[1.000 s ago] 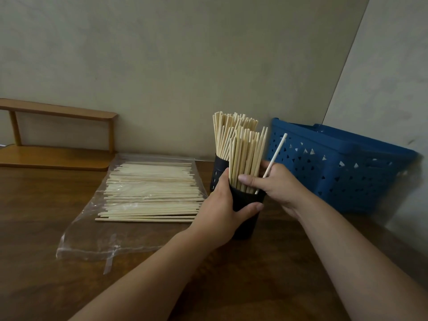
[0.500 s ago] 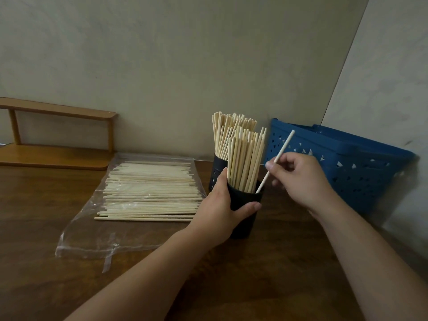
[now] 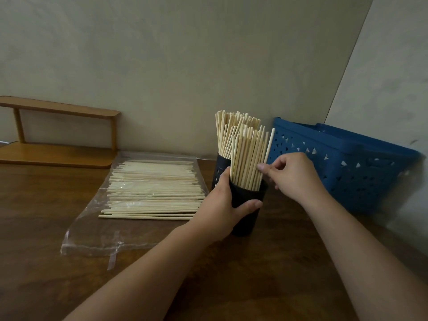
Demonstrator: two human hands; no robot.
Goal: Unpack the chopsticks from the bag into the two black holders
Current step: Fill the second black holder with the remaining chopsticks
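Toward the back edge of the dark wooden desk (image 3: 231, 281):
Left hand (image 3: 220, 205): fingers wrapped round the near black cylindrical holder (image 3: 249, 205), packed with upright chopsticks.
Right hand (image 3: 291, 174): thumb and fingers pinching 1 pale wooden chopstick (image 3: 269, 147), tilted, low end at that holder's right rim.
2nd black holder (image 3: 220, 167): just behind, also full.
Clear plastic bag (image 3: 92, 228): desk's left half, flat, loose pale chopsticks (image 3: 152, 191) piled on it.
Blue perforated plastic basket (image 3: 342, 167): back right corner.

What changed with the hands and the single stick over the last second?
The right hand swung out, then brought its pinched chopstick back more upright against the near holder. The left hand kept its grip on that holder; the bag's pile stayed put.
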